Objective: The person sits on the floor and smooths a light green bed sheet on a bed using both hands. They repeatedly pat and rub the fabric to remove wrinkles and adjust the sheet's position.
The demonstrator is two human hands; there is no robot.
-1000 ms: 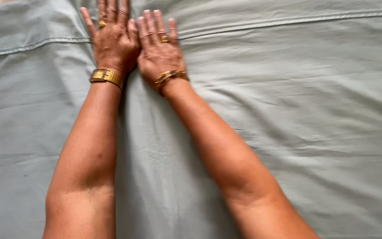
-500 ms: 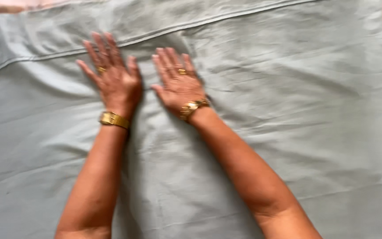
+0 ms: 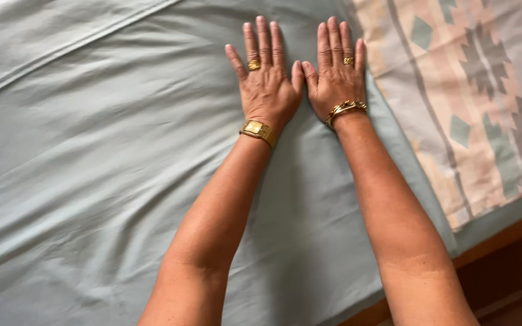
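Note:
A pale grey-green sheet (image 3: 104, 169) lies spread over a bed, with soft creases across it and a stitched hem line running along its upper left. My left hand (image 3: 267, 75) presses flat on it, fingers together, with a gold ring and a gold watch at the wrist. My right hand (image 3: 336, 69) lies flat just beside it, thumbs almost touching, with a ring and a gold bracelet. Both hands rest close to the sheet's right edge. Neither hand holds anything.
A patterned cover (image 3: 472, 96) in peach, grey and green shapes shows beyond the sheet's right edge. Dark brown wooden floor (image 3: 509, 278) appears at the lower right, past the bed's edge.
Both hands have slid rightward across the sheet, staying flat, and come closer together. The view has shifted right, bringing the patterned cover and the floor into sight.

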